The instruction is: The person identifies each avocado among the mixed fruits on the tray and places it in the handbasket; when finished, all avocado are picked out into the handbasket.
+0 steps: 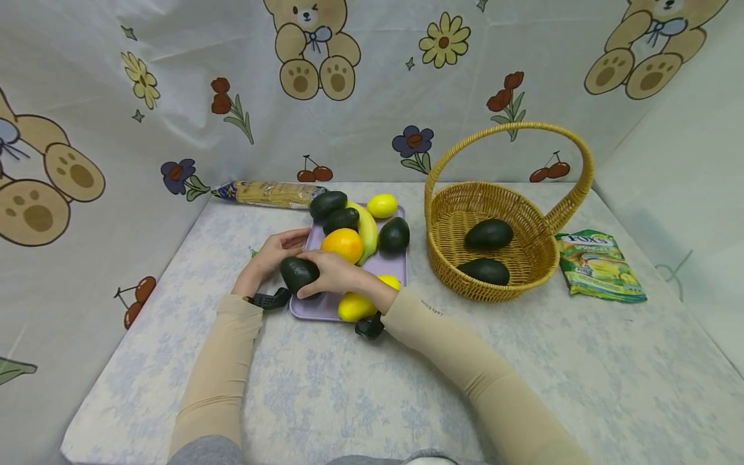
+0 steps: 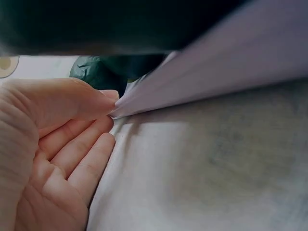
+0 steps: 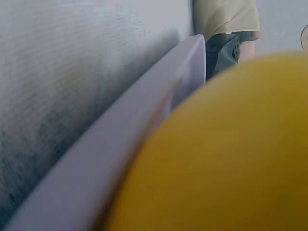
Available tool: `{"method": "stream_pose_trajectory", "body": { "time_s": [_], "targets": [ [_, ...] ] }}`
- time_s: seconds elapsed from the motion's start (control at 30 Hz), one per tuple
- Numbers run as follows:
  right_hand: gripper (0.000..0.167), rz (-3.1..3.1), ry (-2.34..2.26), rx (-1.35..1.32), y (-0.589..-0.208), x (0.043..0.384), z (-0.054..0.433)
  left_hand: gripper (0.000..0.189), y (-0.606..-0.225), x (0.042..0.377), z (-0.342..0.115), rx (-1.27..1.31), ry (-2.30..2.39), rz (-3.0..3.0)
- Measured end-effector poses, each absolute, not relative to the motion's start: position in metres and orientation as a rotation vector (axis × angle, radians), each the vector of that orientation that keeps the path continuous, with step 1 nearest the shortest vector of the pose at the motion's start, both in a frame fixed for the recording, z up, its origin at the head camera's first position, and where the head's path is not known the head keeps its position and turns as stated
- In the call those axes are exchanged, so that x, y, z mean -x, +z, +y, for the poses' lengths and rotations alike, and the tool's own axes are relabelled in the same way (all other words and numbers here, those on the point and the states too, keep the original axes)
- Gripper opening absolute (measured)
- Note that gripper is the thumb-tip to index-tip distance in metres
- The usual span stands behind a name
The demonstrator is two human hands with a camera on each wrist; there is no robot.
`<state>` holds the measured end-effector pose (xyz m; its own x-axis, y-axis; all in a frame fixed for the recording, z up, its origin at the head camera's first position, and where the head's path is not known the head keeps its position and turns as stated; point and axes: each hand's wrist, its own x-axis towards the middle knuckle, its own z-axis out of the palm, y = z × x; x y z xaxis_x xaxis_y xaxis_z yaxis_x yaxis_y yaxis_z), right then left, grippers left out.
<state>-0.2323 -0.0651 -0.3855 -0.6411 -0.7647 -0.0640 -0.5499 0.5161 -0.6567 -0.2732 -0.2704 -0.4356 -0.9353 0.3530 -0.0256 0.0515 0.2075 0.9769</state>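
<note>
My right hand [image 1: 334, 272] grips a dark green avocado [image 1: 297, 274] over the left part of a lilac tray [image 1: 316, 314]. At the tray's left edge is my left hand [image 1: 273, 253]; in the left wrist view its thumb and fingertips pinch the tray wall [image 2: 192, 82]. On the tray lie more avocados [image 1: 394, 236], an orange-yellow fruit [image 1: 341, 244], a banana [image 1: 367, 234] and several lemons [image 1: 356, 307]. A lemon [image 3: 231, 154] fills much of the right wrist view and hides the right hand there.
A wicker basket [image 1: 437, 259] with a tall handle stands right of the tray, two avocados [image 1: 489, 234] inside. Beyond it lies a green FOX'S bag [image 1: 601, 266]. Behind the tray, at the back left, is a pack of pasta [image 1: 270, 194]. A patterned curtain [image 1: 372, 129] hangs behind the table.
</note>
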Motion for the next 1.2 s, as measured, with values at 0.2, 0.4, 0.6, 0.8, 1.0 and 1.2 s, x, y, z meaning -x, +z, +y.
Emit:
{"method": "stream_pose_trajectory", "body": {
  "time_s": [0.2,0.4,0.6,0.8,1.0,1.2],
  "targets": [
    [0.078,2.411,-0.918,1.108,-0.382,0.23,-0.061,0.052,-0.44,0.274,-0.271,-0.434,1.798,2.25],
    [0.071,2.397,-1.104,1.215,-0.353,0.229,-0.044,0.051,-0.434,0.271,-0.271,-0.448,1.686,2.398],
    [0.068,2.356,-1.288,1.221,-0.316,0.228,-0.012,0.046,-0.44,0.276,-0.268,-0.287,1.639,2.486],
    [0.067,2.365,-1.316,1.25,-0.288,0.229,0.031,0.054,-0.44,0.276,-0.268,-0.314,1.732,2.32],
    [0.067,2.394,-1.299,1.235,-0.274,0.227,0.077,0.054,-0.436,0.274,-0.268,-0.295,1.733,2.293],
    [0.069,2.5,-1.232,1.172,-0.269,0.226,0.121,0.054,-0.426,0.268,-0.265,-0.313,1.765,2.259]
  ]
}}
